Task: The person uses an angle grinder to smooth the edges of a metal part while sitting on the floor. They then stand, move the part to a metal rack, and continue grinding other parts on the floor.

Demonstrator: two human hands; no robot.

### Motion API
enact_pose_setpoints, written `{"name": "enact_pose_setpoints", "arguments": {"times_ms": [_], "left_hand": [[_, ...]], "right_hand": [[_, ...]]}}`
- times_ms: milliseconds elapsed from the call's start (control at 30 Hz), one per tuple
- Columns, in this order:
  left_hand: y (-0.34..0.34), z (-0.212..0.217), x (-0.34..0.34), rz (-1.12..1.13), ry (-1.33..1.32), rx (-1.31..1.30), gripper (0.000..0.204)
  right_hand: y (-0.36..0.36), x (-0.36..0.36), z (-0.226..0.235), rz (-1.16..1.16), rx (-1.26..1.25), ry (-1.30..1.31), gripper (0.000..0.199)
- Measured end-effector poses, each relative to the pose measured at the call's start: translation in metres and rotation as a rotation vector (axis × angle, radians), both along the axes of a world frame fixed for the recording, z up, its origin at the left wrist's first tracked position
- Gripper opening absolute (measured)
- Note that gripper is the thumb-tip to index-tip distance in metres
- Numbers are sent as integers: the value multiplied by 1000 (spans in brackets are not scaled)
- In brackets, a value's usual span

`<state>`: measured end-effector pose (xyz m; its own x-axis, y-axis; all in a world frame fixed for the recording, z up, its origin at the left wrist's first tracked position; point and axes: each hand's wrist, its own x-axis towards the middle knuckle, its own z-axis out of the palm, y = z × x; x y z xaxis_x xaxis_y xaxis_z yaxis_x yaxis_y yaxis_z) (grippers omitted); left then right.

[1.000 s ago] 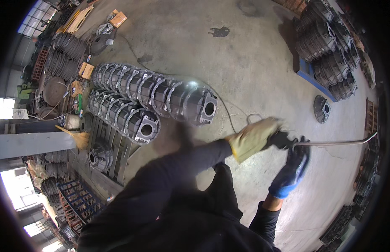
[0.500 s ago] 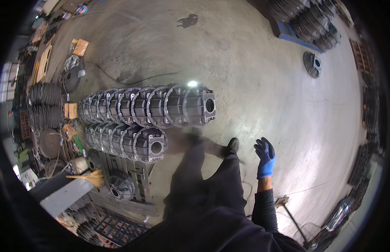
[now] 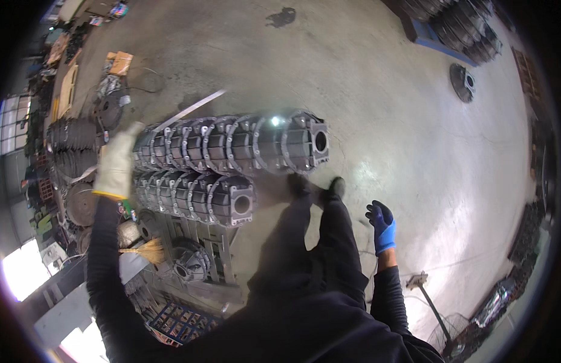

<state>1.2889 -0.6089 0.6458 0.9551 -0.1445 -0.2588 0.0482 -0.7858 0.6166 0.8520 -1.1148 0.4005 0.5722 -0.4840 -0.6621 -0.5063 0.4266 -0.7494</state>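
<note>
My left hand (image 3: pixel 116 162), in a cream glove with a yellow cuff edge, is raised at the left and blurred by motion. It is closed round a long, thin, pale flat bar (image 3: pixel 192 110), which slants up to the right over the far row of castings. That row of dark grey ribbed metal housings (image 3: pixel 217 144) lies nested on its side. A shorter row of housings (image 3: pixel 192 195) lies alongside, nearer me. My right hand (image 3: pixel 382 225), in a blue glove with dark fingers, hangs over the floor at the right, fingers loosely bent and apart, holding nothing.
A wooden pallet (image 3: pixel 223 257) with a single housing (image 3: pixel 189 263) stands at the lower left, by a straw broom (image 3: pixel 148 250). Stacked round parts (image 3: pixel 71 145) line the left side. At the far right, one casting (image 3: pixel 462 83) lies near a blue pallet (image 3: pixel 440 47).
My left arm has come into view from below, with the flat bar in its hand. The housings have shifted slightly right and up in the picture. My right hand stays at my right side.
</note>
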Motion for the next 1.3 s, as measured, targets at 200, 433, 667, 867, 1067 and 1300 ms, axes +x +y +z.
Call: {"name": "enact_pose_setpoints", "arguments": {"times_ms": [200, 433, 667, 867, 1067, 1300], "left_hand": [[-83, -185, -52, -820, 58, 395, 38], [-162, -279, -54, -800, 300, 654, 36], [-221, -281, -43, -684, 286, 876, 40], [-265, -273, -29, -930, 277, 1050, 36], [-308, -279, -62, -1013, 230, 1077, 29], [-320, -305, -70, -1322, -4, 1138, 23]], "right_hand": [[0, -46, 1, -7, -57, 230, 40], [18, -66, -19, -63, 29, 226, 39], [13, -92, -43, -147, 85, 222, 38], [-8, -106, -64, -214, 131, 272, 40], [-13, -107, -70, -203, 166, 277, 40], [-10, -117, -68, -251, 162, 351, 41]]}}
